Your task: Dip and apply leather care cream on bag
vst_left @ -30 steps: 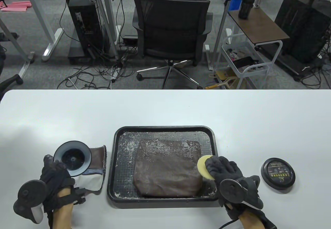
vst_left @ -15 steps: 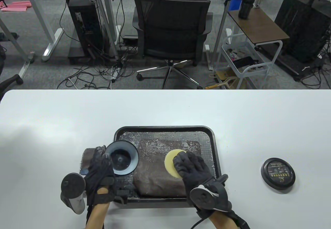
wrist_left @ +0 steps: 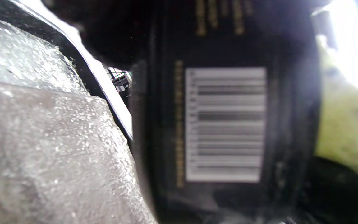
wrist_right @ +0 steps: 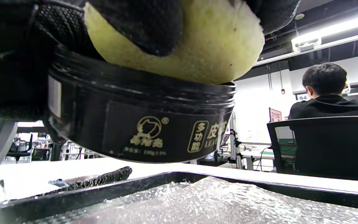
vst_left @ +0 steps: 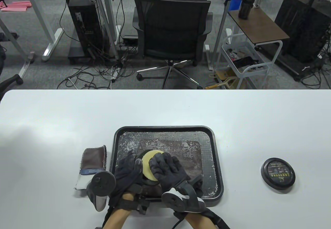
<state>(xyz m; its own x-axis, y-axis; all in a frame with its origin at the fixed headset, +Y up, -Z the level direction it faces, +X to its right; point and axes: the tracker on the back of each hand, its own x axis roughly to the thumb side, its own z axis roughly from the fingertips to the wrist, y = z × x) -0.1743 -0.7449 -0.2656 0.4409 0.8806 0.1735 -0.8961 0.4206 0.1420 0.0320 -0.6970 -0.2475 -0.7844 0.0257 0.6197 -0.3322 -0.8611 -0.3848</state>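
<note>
White desk (vst_left: 51,115), near edge: left hand (vst_left: 128,169) grips black round cream jar (wrist_right: 141,124) above brown leather bag (vst_left: 191,159) in black tray (vst_left: 165,128); right hand (vst_left: 168,170) fingers press yellow sponge (vst_left: 148,161) into it. Black lid (vst_left: 278,173) lies right.

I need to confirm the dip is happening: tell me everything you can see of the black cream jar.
The round black plastic cream jar is open, its threaded rim bare, with gold logo and characters on its wall and a white barcode label. It is held above the brown leather bag in the black tray, not resting on it. The left hand grips its side; the right hand presses the round yellow sponge into its mouth. Its lid lies apart on the table.
</note>
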